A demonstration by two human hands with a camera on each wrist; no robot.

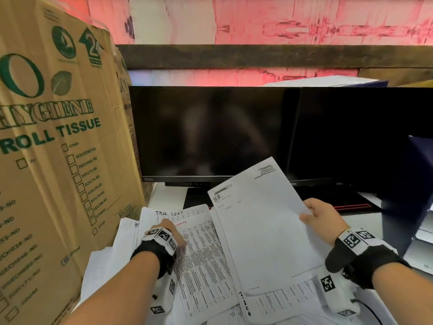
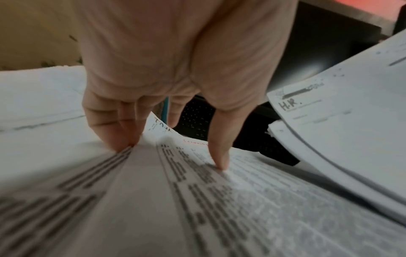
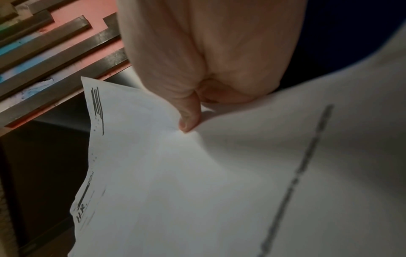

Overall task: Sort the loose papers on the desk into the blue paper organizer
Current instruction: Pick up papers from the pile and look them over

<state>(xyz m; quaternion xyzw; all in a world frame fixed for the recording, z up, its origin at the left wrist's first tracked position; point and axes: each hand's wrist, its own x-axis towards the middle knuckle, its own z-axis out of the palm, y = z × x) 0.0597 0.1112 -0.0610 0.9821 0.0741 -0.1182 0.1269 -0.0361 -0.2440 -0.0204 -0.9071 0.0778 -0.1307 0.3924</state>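
Observation:
A white sheet marked "H.R." (image 1: pixel 262 231) (image 2: pixel 340 121) (image 3: pixel 175 173) is lifted and tilted over the desk's paper pile. My right hand (image 1: pixel 311 214) (image 3: pixel 189 125) pinches its right edge, thumb on top and fingers hidden underneath. To its left lies a densely printed table sheet (image 1: pixel 203 254) (image 2: pixel 219 208) headed with handwriting. My left hand (image 1: pixel 168 231) (image 2: pixel 173 153) presses its fingertips and thumb down on this sheet, which bulges up between them. The dark blue paper organizer (image 1: pixel 417 184) stands at the far right, partly out of frame, with papers in its lower trays.
A large cardboard tissue box (image 1: pixel 58 160) walls off the left side. Two dark monitors (image 1: pixel 210 132) stand side by side behind the papers. A black device with a red stripe (image 1: pixel 351 202) lies under the right monitor. More loose sheets (image 1: pixel 293 299) lie underneath near the front edge.

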